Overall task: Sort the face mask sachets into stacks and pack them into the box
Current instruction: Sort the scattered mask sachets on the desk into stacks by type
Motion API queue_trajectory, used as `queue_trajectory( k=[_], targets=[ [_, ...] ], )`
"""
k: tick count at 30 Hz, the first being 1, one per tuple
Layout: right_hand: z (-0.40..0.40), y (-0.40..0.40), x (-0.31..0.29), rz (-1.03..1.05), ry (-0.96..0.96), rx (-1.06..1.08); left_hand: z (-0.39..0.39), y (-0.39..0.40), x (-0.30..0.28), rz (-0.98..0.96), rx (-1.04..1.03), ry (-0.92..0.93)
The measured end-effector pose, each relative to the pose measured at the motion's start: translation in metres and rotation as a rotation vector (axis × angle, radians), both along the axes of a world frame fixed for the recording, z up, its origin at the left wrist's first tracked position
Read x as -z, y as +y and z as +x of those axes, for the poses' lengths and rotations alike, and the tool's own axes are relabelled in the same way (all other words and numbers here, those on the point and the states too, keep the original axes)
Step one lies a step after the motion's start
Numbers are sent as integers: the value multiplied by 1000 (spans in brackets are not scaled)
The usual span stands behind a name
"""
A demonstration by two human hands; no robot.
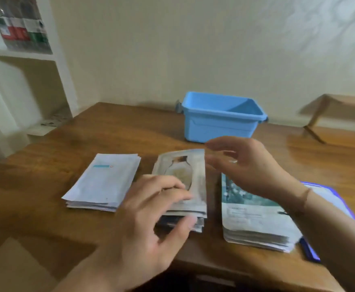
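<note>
From the head camera we see three sachet stacks on the wooden table (88,133): white stack (103,183) at nine o'clock, middle stack (195,182), teal stack (254,220) at three. Our left hand (149,224) pinches the middle stack's near edge; our right hand (248,163) hovers with fingers spread. The blue box (218,125) sits at twelve.

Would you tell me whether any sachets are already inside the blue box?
No, the visible inside of the blue box is bare, and the three sachet stacks lie on the table.
</note>
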State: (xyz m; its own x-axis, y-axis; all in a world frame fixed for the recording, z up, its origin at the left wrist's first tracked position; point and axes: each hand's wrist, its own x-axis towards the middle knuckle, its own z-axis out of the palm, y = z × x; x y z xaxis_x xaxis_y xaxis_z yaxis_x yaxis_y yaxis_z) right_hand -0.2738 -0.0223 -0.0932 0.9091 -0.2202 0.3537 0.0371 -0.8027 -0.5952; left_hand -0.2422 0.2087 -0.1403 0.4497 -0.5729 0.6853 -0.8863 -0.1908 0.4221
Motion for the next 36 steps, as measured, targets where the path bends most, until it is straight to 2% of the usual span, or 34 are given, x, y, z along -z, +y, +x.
queue_trajectory(
  k=[3,5,7,10,12,15,18,20,23,25,27,31,34,36],
  targets=[
    [-65,-48,10,140,-40,131,-28,-48,-6,112,142,37],
    [-101,-76,18,238,-52,223,-40,-74,-8,150,182,148],
    [-125,-97,24,438,-36,273,-45,-97,-8,130,199,311],
    [-131,-118,32,1000,-20,212,-41,-123,-5,141,204,472],
    [-124,-124,36,1276,-12,169,-34,-135,-6,103,213,553],
    [-111,-128,41,1468,92,118,-17,-146,-5,-5,254,690],
    [-100,-126,36,1579,146,235,-2,-149,-5,-52,254,949],
    [-93,-122,23,1630,171,338,-1,-151,-6,8,201,1034],
    [-83,-114,5,1706,249,433,-3,-155,-10,153,121,1009],
    [-77,-105,-5,1675,321,499,-5,-159,-19,291,61,1004],
    [-72,-94,-19,1600,391,527,-8,-161,-33,379,-7,1075],
    [-74,-77,-21,1443,450,501,-10,-167,-65,510,-106,1346],
    [-75,-65,-11,1170,525,532,-12,-171,-75,555,-164,1382],
    [-74,-57,-10,1060,537,550,-14,-172,-78,545,-190,1393]
  ],
)
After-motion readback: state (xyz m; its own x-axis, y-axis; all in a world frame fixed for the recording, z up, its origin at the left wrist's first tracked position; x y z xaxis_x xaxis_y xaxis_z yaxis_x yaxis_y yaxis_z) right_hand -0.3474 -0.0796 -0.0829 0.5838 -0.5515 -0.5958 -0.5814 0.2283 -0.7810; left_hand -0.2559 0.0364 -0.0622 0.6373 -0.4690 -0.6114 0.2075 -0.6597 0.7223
